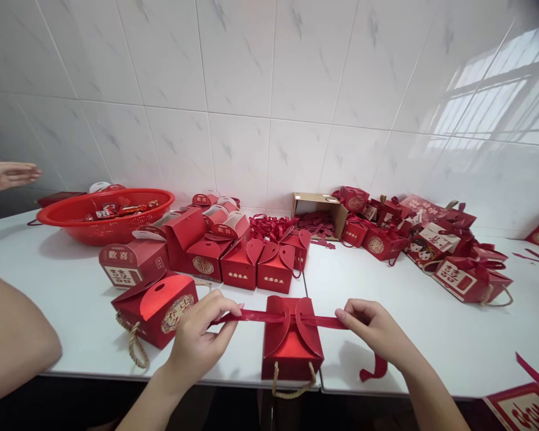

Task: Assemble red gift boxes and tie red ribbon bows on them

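On white desk point(345, 272), I see fingers of left hand point(202, 332) and right hand point(371, 326) pinch sideways ribbon point(257, 316), box point(291, 350) midway between.

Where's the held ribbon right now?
Head view, lower middle: the ribbon runs across the red box near the table's front edge, stretched between the left hand and right hand.

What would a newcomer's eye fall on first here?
Probably the dark red fabric ribbon, stretched between the left hand and right hand across the top of a red cardboard box at the near edge of the white tabletop. Next, the round red plastic basket at left and the cluster of red cardboard boxes at right.
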Available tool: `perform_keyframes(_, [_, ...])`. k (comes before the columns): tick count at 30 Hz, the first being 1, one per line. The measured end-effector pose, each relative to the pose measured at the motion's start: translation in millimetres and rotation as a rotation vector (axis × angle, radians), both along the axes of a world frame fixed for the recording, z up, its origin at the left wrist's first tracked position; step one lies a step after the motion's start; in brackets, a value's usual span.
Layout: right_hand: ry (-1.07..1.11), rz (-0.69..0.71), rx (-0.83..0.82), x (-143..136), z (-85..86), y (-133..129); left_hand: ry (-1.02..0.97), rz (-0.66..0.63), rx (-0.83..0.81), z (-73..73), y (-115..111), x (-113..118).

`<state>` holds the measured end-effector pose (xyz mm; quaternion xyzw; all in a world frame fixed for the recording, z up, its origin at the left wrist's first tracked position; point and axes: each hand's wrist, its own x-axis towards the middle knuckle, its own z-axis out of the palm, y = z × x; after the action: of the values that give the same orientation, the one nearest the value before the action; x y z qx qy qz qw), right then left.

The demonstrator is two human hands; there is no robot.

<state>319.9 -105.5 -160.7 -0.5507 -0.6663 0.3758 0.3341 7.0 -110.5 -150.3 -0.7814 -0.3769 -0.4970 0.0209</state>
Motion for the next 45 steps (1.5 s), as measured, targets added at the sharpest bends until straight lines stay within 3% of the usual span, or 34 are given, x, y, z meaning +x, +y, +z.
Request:
perform_keyframes(5, [-0.103,-0.002,0.035,-8,6.1,-4,0.046,0.117,0.006,-8.0,8,-8])
perform_keyframes(11, [-0.024,0.064,-0.030,-3,-14.4,-1,0.168,0.097,-0.408,-43.1,6,-14])
perform_keyframes(15, [0.125,0.100,-0.093,8,-23.6,2,0.122,0.047,-0.496,-54.1,8,-15])
perform_keyframes(22, [0.299,0.092,-0.198,33,-23.8,3,0.069,0.080,-0.509,-56.3,17,-26])
perform_keyframes(28, [0.216,0.013,-0.163,47,-25.6,6,0.155,0.129,-0.505,-58.1,16,-29])
perform_keyframes(31, [0.050,-0.034,-0.019,41,-28.2,4,0.227,0.160,-0.478,-57.5,13,-27])
perform_keyframes(34, [-0.099,-0.233,0.222,27,-29.1,-7,0.216,0.233,-0.389,-56.7,3,-22])
perform_keyframes(36, [-0.128,-0.313,0.282,15,-27.0,-20,0.165,0.281,-0.331,-54.9,-7,-16])
perform_keyframes(38, [-0.118,-0.209,0.195,3,-23.7,-35,0.160,0.253,-0.358,-51.2,-20,-7])
perform_keyframes(41, [-0.091,0.045,-0.026,-17,-21.7,-50,0.273,0.109,-0.501,-44.8,-33,10])
perform_keyframes(43, [-0.037,0.082,-0.090,-29,-25.6,-53,0.282,0.099,-0.573,-43.5,-34,17])
perform_keyframes(45, [0.115,0.012,-0.114,-39,-33.5,-52,0.155,0.174,-0.668,-45.5,-30,20])
